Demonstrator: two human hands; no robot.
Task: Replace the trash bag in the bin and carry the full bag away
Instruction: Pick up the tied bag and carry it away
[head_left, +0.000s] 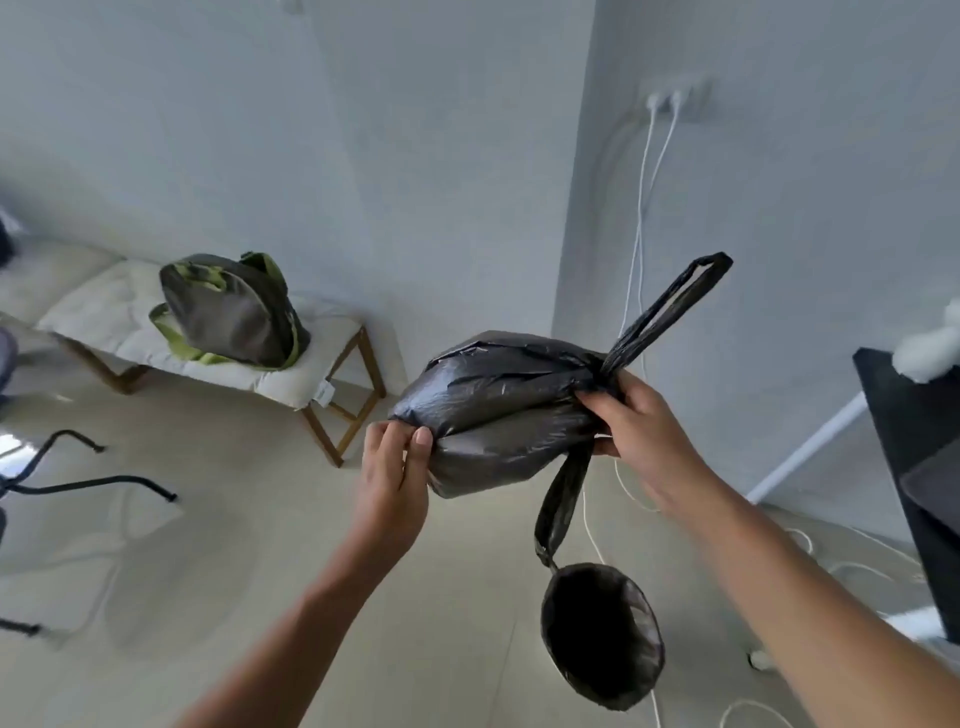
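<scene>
**Full black bag held in the air above the lined bin**

A bulging, tied-off black plastic trash bag (504, 410) is held sideways in mid-air between two bare hands, above a pale tiled floor (270, 561). The bag's bottom end is pinched by the left hand (392, 478), whose thumb and fingertips are curled together on a fold of the plastic. The knotted neck at the other end is gripped by the right hand (636, 441), with the fingers wrapped round the gathered plastic. Two flat black handle loops are seen at the knot: one loop (675, 306) sticks up and to the right, and the other loop (561, 499) hangs straight down.

Below the hanging loop, a small round bin (602, 634) stands on the floor, lined with a dark bag whose edge is folded over the rim. Whether the loop's tip touches the rim cannot be told.

To the left, a wooden-legged bench with a cream cushion (171, 338) is set against the white wall, and a grey and green backpack (231, 312) rests on it. White cables (641, 208) run down from a wall socket (675, 98) and trail over the floor near the bin. The black legs of a chair (88, 483) are seen at the left edge, and a black desk (914, 452) at the right edge.
</scene>
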